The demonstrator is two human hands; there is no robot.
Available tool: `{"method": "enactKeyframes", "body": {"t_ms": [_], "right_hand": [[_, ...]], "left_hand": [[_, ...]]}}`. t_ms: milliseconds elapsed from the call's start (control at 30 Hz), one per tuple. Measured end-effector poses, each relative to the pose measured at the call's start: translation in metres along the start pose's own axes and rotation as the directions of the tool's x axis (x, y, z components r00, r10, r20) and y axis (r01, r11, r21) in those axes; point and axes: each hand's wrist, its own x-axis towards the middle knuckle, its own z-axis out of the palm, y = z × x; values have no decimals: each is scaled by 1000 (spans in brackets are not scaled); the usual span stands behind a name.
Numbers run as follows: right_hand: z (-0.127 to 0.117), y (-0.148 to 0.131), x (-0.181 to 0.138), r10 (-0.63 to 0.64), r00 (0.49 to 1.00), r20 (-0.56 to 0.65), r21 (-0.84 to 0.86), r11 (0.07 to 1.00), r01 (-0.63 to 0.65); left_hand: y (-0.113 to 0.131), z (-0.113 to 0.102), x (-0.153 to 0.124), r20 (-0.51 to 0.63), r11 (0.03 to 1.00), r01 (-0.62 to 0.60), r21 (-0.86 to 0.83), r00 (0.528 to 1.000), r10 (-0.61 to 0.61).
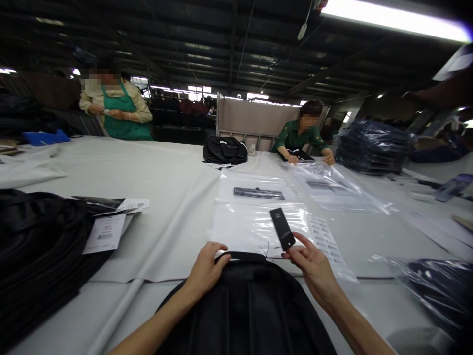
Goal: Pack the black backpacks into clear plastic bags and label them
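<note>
A black backpack [254, 305] lies in front of me, its top end pointing away across the table. My left hand [209, 266] is closed on the backpack's top edge by the carry handle. Just right of that edge, my right hand [312, 261] pinches a black hang tag [282, 228] by its lower corner, with pale lettering on the tag's face. A thin dark string runs near the handle. Beyond the backpack lie clear plastic bags [254, 219] with a dark printed panel, and beside them a sheet of barcode stickers [328, 241].
Black bags with white tags [105, 234] are piled at left. More black bags [225, 149] sit at the far edge. Bagged goods lie at right [443, 291] and far right [373, 145]. A person in green [303, 133] handles plastic; another wears a green apron [123, 116].
</note>
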Motion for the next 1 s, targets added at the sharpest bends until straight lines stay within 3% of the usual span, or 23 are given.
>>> {"method": "enactKeyframes", "body": {"t_ms": [67,100,133,167,233,267,300,333,400,533,667,733,767,800,867,900,933,967,1000], "right_hand": [[26,-15,-7,-102,984,145,-76,991,114],[36,-21,-12,-135,968,211,-101,982,159],[43,-24,-17,-151,951,268,-123,974,189],[47,-24,-24,-154,935,320,-141,968,208],[47,-21,-36,-156,905,396,-187,951,245],[45,-18,-42,-155,893,422,-223,937,268],[42,-15,-47,-154,884,440,-264,919,292],[38,-12,-51,-153,878,454,-307,898,315],[33,-7,-58,-144,872,468,-384,856,347],[30,-3,-66,-114,878,464,-477,804,356],[28,-2,-67,-88,933,350,-431,869,244],[22,-4,-64,-176,954,241,-465,842,273],[19,-7,-62,-273,938,214,-531,773,346],[16,-10,-59,-393,888,238,-613,649,451],[12,-18,-55,-549,707,446,-706,271,655],[11,-21,-53,-542,619,568,-691,95,717],[11,-25,-51,-500,563,658,-657,-16,753],[12,-28,-50,-459,552,696,-640,-46,767],[14,-30,-49,-436,597,674,-662,1,749]], "left_hand": [[16,-9,2,-70,996,49,-72,996,-54],[25,-13,1,-19,978,140,-157,989,-145],[32,-17,-2,119,926,277,-254,960,-255],[38,-20,-5,322,831,448,-328,881,-347],[46,-23,-15,717,561,757,-335,591,-369],[47,-23,-21,836,438,848,-298,453,-310],[48,-22,-26,903,342,900,-271,361,-233],[48,-21,-30,934,270,924,-270,319,-160],[49,-18,-36,939,194,927,-321,338,-62],[58,-17,-39,894,249,868,-430,447,-12],[61,-16,-40,827,308,810,-498,551,-112],[58,-16,-40,795,349,789,-506,583,-167],[56,-17,-39,786,366,782,-505,592,-178],[55,-19,-38,784,378,776,-505,596,-174],[55,-23,-35,796,382,774,-505,588,-141],[55,-25,-33,801,371,775,-511,586,-120],[56,-27,-31,804,357,776,-520,586,-103],[57,-29,-28,802,343,776,-529,589,-95],[58,-30,-27,797,332,775,-538,596,-99]]}}
